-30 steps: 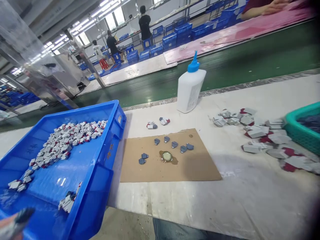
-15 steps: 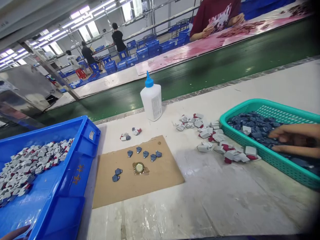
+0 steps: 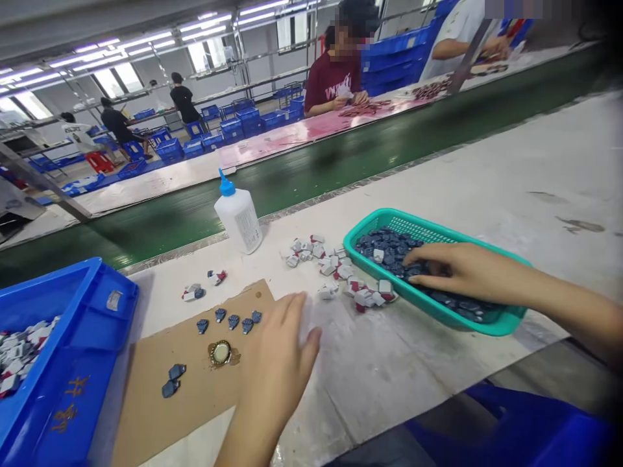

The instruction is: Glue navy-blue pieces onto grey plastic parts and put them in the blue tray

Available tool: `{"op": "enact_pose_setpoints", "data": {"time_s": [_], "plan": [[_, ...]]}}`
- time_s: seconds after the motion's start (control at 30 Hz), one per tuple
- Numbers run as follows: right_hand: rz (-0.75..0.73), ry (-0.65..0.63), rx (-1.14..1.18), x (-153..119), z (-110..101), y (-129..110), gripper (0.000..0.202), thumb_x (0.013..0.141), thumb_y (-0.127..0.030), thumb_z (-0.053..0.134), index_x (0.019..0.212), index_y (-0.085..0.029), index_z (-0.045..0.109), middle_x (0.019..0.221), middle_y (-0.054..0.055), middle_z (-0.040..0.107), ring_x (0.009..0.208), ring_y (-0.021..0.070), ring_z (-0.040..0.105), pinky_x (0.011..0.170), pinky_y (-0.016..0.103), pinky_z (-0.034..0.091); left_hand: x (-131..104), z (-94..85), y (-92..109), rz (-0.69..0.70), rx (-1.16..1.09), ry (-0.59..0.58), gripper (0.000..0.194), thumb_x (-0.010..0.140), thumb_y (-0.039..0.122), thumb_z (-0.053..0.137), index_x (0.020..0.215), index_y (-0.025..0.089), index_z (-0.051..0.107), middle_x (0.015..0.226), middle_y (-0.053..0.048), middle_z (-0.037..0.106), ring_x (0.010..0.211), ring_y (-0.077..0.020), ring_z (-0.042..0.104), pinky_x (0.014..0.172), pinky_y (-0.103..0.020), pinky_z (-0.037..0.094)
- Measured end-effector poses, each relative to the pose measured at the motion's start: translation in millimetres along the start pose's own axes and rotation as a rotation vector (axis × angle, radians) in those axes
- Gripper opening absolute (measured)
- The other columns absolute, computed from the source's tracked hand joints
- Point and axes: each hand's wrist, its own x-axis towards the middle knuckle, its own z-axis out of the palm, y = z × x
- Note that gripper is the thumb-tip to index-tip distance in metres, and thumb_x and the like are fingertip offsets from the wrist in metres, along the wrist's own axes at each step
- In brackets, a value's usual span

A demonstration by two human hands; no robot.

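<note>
Seven dark blue pieces (image 3: 233,322) lay on one cardboard sheet (image 3: 204,402), all left of the left hand (image 3: 272,357) and its fingers: five grouped nearer the fingertips, two more lying together farther left and closer to the wearer. One bottle cap (image 3: 220,352), open side up, sat just left of the left hand on a brown stain. Left fingers were extended, thumb spread apart, over the sheet's right edge.

One right hand (image 3: 462,275) was down inside one green basket (image 3: 506,322). Right fingertips sat among dark blue parts (image 3: 389,243), too many to count; thumb and fingers stood parted, could not tell if they gripped any. One light grey piece (image 3: 378,256) rested on that heap, left of the right fingertips.

One pile of grey-and-red pieces (image 3: 363,297), overlapping, uncountable, lay between left and right fingers, next to the basket on the bench (image 3: 370,383). Two mixed-colour pieces (image 3: 193,292) lay beyond and left of the left fingers. One white bottle (image 3: 241,220), blue nozzle, stood upright farther beyond them. One blue bin (image 3: 97,337), partly cut off, was far left of the left fingers, grey pieces (image 3: 24,353) inside, uncountable.
</note>
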Motion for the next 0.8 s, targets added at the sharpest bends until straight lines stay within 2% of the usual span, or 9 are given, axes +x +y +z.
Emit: {"op": "enact_pose_setpoints", "data": {"time_s": [0.1, 0.2, 0.33, 0.43, 0.5, 0.63, 0.73, 0.8], "plan": [[-0.031, 0.118, 0.129, -11.7, 1.5, -5.9, 0.026, 0.086, -0.035, 0.043, 0.098, -0.018, 0.058, 0.078, 0.005, 0.056, 0.065, 0.0131, 0.051, 0.059, 0.024, 0.037, 32.2, 26.3, -2.3, 0.141, 0.421, -0.231, 0.045, 0.075, 0.014, 0.056, 0.119, 0.022, 0.052, 0.122, -0.012, 0.054, 0.114, -0.0318, 0.044, 0.089, -0.045, 0.038], [-0.075, 0.188, 0.186, -16.4, 5.8, -7.8, 0.023, 0.085, -0.035, 0.046, 0.094, -0.019, 0.061, 0.085, 0.005, 0.056, 0.062, 0.0111, 0.049, 0.056, 0.022, 0.036, 51.3, 41.9, -3.7, 0.176, 0.492, -0.256, 0.04, 0.074, 0.009, 0.051, 0.113, 0.019, 0.057, 0.111, -0.014, 0.059, 0.105, -0.034, 0.048, 0.083, -0.046, 0.039], [-0.043, 0.181, 0.177, -13.7, 11.7, -7.3, 0.025, 0.083, -0.038, 0.049, 0.091, -0.02, 0.064, 0.068, 0.002, 0.055, 0.053, 0.0103, 0.045, 0.05, 0.021, 0.031, 53.0, 38.1, -2.1, 0.162, 0.458, -0.248, 0.03, 0.075, 0.008, 0.048, 0.1, 0.02, 0.062, 0.089, -0.01, 0.062, 0.089, -0.0289, 0.055, 0.075, -0.04, 0.042], [-0.034, 0.17, 0.181, -10.4, 13.3, -8.8, 0.024, 0.083, -0.038, 0.049, 0.081, -0.019, 0.063, 0.063, 0.002, 0.055, 0.053, 0.0112, 0.047, 0.05, 0.022, 0.031, 44.2, 25.5, 1.9, 0.13, 0.37, -0.2, 0.025, 0.081, 0.019, 0.048, 0.104, 0.022, 0.058, 0.089, -0.006, 0.059, 0.079, -0.0202, 0.057, 0.071, -0.032, 0.044], [-0.013, 0.163, 0.202, -9.3, 12.7, -9.7, 0.022, 0.084, -0.035, 0.048, 0.081, -0.018, 0.061, 0.066, 0.002, 0.056, 0.058, 0.0122, 0.051, 0.054, 0.023, 0.035, 34.2, 16.1, 5.0, 0.064, 0.131, -0.152, 0.026, 0.084, 0.029, 0.048, 0.109, 0.023, 0.054, 0.087, -0.004, 0.059, 0.074, -0.0163, 0.058, 0.064, -0.027, 0.045], [0.046, 0.129, 0.254, -9.7, 7.4, -8.1, 0.018, 0.084, -0.03, 0.047, 0.087, -0.019, 0.061, 0.08, 0.004, 0.059, 0.072, 0.0141, 0.055, 0.065, 0.026, 0.04, 2.8, -4.7, 10.6, -0.178, -0.697, -0.047, 0.03, 0.082, 0.035, 0.055, 0.11, 0.025, 0.053, 0.075, -0.002, 0.063, 0.067, -0.014, 0.062, 0.054, -0.021, 0.046], [0.133, 0.152, 0.295, -9.9, 1.0, -9.0, 0.02, 0.083, -0.028, 0.048, 0.1, -0.021, 0.057, 0.093, 0.005, 0.06, 0.083, 0.0147, 0.056, 0.072, 0.027, 0.042, -25.8, -22.7, 12.9, -0.3, -1.021, 0.13, 0.031, 0.075, 0.03, 0.066, 0.105, 0.03, 0.059, 0.071, 0.001, 0.065, 0.057, -0.01, 0.06, 0.05, -0.018, 0.048], [0.221, 0.214, 0.352, -8.4, -2.1, -16.5, 0.025, 0.084, -0.032, 0.049, 0.107, -0.022, 0.052, 0.091, 0.006, 0.06, 0.08, 0.0136, 0.057, 0.073, 0.027, 0.043, -42.8, -34.6, 12.0, -0.325, -1.159, 0.222, 0.031, 0.07, 0.028, 0.071, 0.1, 0.031, 0.063, 0.07, 0.001, 0.064, 0.054, -0.009, 0.057, 0.045, -0.016, 0.047]]}}
